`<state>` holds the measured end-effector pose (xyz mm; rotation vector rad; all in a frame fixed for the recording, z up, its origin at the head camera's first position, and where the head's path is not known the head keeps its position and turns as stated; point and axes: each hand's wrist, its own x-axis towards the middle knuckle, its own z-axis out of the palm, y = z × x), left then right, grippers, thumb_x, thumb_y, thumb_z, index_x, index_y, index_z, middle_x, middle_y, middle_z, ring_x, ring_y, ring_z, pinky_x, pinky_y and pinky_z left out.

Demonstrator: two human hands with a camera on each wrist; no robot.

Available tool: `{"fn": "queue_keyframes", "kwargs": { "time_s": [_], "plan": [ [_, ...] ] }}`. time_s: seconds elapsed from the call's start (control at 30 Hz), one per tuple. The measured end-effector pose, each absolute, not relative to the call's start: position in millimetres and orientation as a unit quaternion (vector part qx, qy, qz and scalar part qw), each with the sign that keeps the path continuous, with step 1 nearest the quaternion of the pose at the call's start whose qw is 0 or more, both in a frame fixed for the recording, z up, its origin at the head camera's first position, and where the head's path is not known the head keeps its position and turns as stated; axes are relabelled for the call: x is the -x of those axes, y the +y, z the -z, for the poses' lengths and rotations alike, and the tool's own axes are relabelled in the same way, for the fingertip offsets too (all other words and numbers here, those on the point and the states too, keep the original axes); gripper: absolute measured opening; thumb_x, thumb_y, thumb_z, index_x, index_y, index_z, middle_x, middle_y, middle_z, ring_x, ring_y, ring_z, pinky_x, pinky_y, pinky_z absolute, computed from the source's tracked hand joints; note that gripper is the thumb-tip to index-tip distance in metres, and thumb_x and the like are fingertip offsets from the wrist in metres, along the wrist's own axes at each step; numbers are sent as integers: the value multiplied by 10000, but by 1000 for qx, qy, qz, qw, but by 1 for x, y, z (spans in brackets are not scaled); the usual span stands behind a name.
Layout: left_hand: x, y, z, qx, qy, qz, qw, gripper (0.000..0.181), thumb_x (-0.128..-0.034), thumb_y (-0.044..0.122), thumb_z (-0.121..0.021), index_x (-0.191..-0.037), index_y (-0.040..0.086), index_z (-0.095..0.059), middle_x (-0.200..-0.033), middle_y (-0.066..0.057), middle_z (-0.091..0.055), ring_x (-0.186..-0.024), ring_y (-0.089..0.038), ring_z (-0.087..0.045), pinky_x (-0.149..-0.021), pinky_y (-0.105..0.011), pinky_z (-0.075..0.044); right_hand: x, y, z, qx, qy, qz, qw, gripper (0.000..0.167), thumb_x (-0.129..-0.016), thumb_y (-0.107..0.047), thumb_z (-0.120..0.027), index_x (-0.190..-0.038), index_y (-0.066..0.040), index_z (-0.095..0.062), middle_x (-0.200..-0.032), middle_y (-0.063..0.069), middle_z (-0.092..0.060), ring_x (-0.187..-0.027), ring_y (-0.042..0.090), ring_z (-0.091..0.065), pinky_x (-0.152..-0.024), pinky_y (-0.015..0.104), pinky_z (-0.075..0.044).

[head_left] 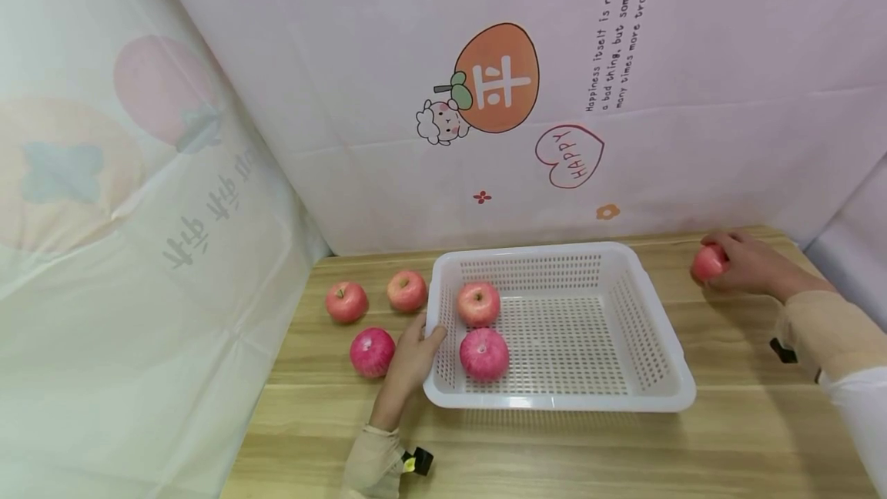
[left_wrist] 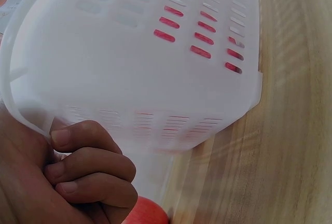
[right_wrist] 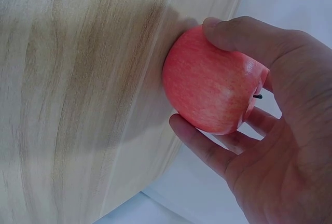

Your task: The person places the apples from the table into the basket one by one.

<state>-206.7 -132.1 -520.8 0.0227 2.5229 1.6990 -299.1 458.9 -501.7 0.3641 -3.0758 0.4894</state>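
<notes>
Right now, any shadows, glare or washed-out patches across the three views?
Head: slight shine on the near rim of the white basket, dappled shadow on the table below; left wrist: basket wall pale, washed out; right wrist: broad soft shadow beside the apple.

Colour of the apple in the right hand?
Pinkish red with paler streaks; the apple shows best in right wrist view.

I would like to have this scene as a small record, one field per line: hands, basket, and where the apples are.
left hand: grips the left rim of the white basket
right hand: holds a red apple
basket position: on the wooden table, between the hands
apples inside: two, near the left wall
apples left of basket: three, on the table
apples right of basket: only the held one
</notes>
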Motion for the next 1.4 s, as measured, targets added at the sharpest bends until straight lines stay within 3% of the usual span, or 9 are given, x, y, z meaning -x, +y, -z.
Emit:
{"fn": "queue_keyframes", "kwargs": {
  "time_s": [0.3, 0.63, 1.0, 1.4],
  "plan": [
    [205, -132, 520, -7, 832, -553, 47, 441, -1069, 297, -559, -1441, 63, -585, -1179, -263, -731, -920, -314, -773, -727, -396, -644, 299, 460, 503, -127, -980, -153, 16, 785, -767, -219, -871, -1360, 119, -482, -1327, 485, -442, -1050, 575, -598, -844, 657, -514],
    [204, -132, 519, -9, 835, -548, 43, 440, -1066, 303, -559, -1440, 75, -588, -1184, -257, -731, -917, -306, -771, -724, -389, -640, 297, 460, 496, -119, -982, -150, 0, 788, -808, -226, -849, -1394, 131, -461, -1348, 482, -437, -1095, 588, -578, -884, 696, -493],
    [205, -132, 520, -6, 834, -549, 49, 450, -1063, 306, -561, -1450, 78, -579, -1132, -246, -750, -886, -295, -776, -703, -387, -642, 294, 455, 487, -137, -981, -131, 33, 733, -818, -224, -859, -1361, 124, -511, -1274, 460, -515, -1088, 554, -591, -891, 681, -494],
    [204, -133, 518, -5, 841, -539, 46, 467, -1057, 322, -562, -1459, 84, -579, -1182, -259, -736, -915, -296, -769, -731, -391, -641, 286, 441, 471, -141, -982, -118, 37, 731, -833, -271, -867, -1382, 75, -531, -1306, 416, -525, -1083, 507, -620, -865, 639, -518]
  ]
}}
